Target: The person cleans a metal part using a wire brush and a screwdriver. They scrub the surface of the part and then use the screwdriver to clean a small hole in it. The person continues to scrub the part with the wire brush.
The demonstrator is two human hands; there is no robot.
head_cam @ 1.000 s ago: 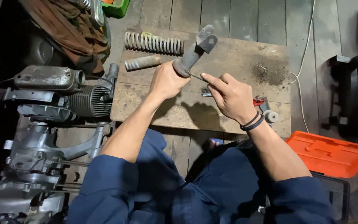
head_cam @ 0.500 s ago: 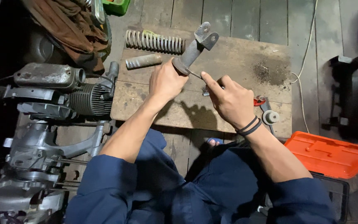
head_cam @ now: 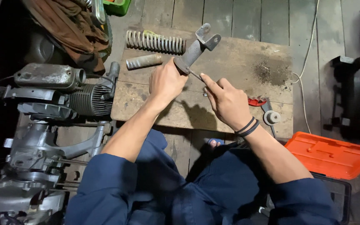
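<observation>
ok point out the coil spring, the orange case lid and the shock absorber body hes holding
coil spring (head_cam: pixel 155 42), head view, middle coils
orange case lid (head_cam: pixel 332 155), head view, centre of the top face
shock absorber body (head_cam: pixel 192 52), head view, grey tube above the left hand

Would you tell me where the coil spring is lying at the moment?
In the head view, the coil spring lies along the far left edge of the wooden board, just beyond the short grey tube and left of the damper body held by the left hand.

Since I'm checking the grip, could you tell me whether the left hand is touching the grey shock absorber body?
Touching. The head view shows the left hand wrapped around the lower end of the grey shock absorber body, lifting it off the wooden board.
</observation>
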